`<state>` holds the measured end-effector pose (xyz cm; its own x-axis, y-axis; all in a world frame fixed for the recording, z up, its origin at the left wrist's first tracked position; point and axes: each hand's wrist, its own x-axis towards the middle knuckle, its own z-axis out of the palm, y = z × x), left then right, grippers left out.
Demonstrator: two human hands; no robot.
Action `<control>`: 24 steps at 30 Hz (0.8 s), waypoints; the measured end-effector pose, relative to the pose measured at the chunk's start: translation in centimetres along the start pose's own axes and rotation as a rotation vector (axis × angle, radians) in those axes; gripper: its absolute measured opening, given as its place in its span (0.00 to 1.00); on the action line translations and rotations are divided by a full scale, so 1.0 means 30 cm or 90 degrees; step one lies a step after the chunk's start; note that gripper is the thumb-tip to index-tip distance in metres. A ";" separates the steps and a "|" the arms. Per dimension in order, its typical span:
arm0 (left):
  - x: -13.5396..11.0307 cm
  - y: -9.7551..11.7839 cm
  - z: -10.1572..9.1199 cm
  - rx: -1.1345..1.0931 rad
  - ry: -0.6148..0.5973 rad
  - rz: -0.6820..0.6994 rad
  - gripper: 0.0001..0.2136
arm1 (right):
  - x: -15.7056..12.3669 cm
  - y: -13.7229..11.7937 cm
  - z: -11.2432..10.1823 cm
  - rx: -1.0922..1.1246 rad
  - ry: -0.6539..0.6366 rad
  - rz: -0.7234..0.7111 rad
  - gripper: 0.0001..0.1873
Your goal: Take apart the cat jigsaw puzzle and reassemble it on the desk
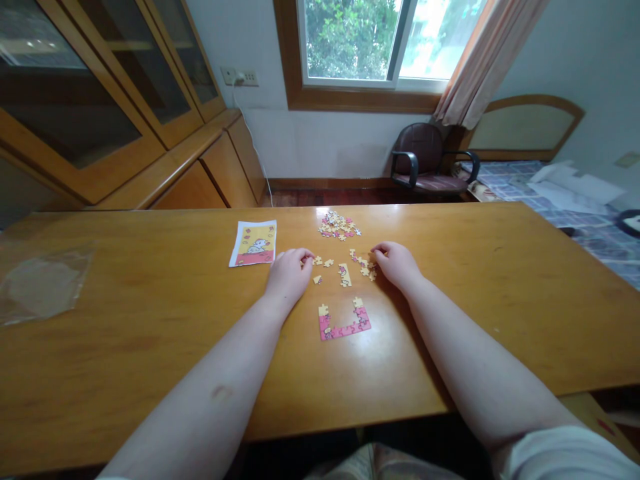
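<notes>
My left hand [290, 275] rests on the table with its fingers closed at a small yellow puzzle piece, mostly hidden by the fingertips. Opposite it, my right hand [397, 265] pinches at the edge of a cluster of loose yellow pieces [365, 269]; what its fingertips hold is largely covered. Between the hands lie a few single pieces [329, 263] and a small joined yellow strip [345, 275]. Nearer to me sits a joined U-shaped border [345, 331], pink along the bottom with yellow upper ends. A heap of mixed pieces [339, 227] lies beyond the hands.
A reference picture of a white duck [255, 244] lies left of my left hand. A clear plastic bag [45, 283] is at the far left of the wooden table [175, 333]. Behind the table stand a cabinet [210, 170] and an armchair [425, 157].
</notes>
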<state>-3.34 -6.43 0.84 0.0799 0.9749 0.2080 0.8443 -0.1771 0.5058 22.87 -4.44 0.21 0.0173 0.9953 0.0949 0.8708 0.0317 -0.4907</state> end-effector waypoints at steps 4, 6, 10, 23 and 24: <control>0.000 0.003 -0.005 -0.004 -0.004 -0.015 0.10 | -0.001 0.006 -0.025 -0.081 -0.033 0.023 0.13; 0.000 0.003 -0.007 -0.008 -0.001 -0.023 0.10 | -0.002 0.013 -0.036 -0.101 -0.054 0.017 0.12; 0.000 0.002 -0.008 -0.007 -0.001 -0.019 0.10 | -0.005 0.026 -0.049 -0.080 -0.077 -0.027 0.12; -0.003 0.009 -0.010 0.010 0.002 0.002 0.10 | -0.014 0.014 -0.049 -0.036 -0.145 -0.118 0.14; -0.003 0.010 -0.011 0.011 0.000 0.002 0.10 | -0.012 0.015 -0.048 -0.039 -0.143 -0.110 0.13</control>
<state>-3.26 -6.61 1.24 0.0826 0.9743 0.2097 0.8530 -0.1779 0.4907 23.96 -4.92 1.19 -0.2365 0.9713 -0.0245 0.8797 0.2034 -0.4298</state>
